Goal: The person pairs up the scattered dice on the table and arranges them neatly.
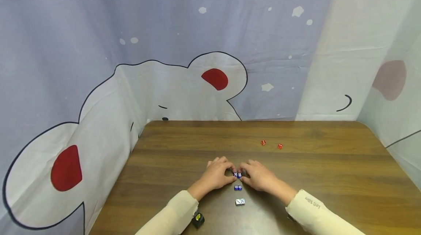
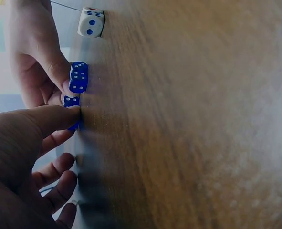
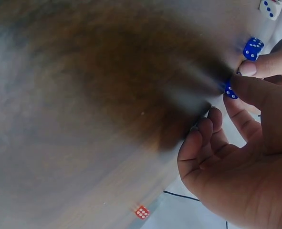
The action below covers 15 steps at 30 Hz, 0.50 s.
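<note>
Two dark blue dice with white dots stand side by side between the hands in the head view. My left hand pinches the left blue die between thumb and index finger. From the other side, my right hand pinches the right blue die the same way. Fingertips partly cover this pair in both wrist views. Just nearer on the table lies a second pair of blue dice, set against each other, also seen as a blue block in the left wrist view.
Closer to the person, a pair of white dice lies side by side. Two red dice lie apart, farther back and to the right on the wooden table. A small black device sits at the left cuff. A printed curtain hangs behind.
</note>
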Tool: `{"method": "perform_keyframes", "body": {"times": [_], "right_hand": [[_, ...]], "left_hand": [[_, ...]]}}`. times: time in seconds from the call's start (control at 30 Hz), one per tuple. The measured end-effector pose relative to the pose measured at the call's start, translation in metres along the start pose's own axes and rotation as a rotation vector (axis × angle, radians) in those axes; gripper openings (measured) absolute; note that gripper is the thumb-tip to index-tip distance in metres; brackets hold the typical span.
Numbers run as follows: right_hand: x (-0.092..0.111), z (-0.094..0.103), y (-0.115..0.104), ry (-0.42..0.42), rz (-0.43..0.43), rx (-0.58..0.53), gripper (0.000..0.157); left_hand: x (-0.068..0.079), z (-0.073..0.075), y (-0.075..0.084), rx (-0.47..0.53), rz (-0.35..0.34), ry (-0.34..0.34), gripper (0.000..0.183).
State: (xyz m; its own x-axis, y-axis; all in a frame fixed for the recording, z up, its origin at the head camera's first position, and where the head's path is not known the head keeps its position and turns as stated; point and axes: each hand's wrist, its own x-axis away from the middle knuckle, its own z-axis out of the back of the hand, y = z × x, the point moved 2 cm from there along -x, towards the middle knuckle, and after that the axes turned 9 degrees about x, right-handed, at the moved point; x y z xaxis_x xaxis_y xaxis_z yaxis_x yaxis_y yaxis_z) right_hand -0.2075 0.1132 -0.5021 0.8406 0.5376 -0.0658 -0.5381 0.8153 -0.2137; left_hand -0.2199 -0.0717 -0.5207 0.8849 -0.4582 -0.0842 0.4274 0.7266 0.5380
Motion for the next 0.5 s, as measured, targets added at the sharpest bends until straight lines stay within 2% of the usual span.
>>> {"method": "perform_keyframes", "body": {"times": [0.5], "right_hand": [[0.0004,-0.0005,0.0000,0.000,0.002,0.004,0.018]], "left_hand": [[0.0006,0.0011,0.0024,0.007,0.006,-0.015,0.019]]}}
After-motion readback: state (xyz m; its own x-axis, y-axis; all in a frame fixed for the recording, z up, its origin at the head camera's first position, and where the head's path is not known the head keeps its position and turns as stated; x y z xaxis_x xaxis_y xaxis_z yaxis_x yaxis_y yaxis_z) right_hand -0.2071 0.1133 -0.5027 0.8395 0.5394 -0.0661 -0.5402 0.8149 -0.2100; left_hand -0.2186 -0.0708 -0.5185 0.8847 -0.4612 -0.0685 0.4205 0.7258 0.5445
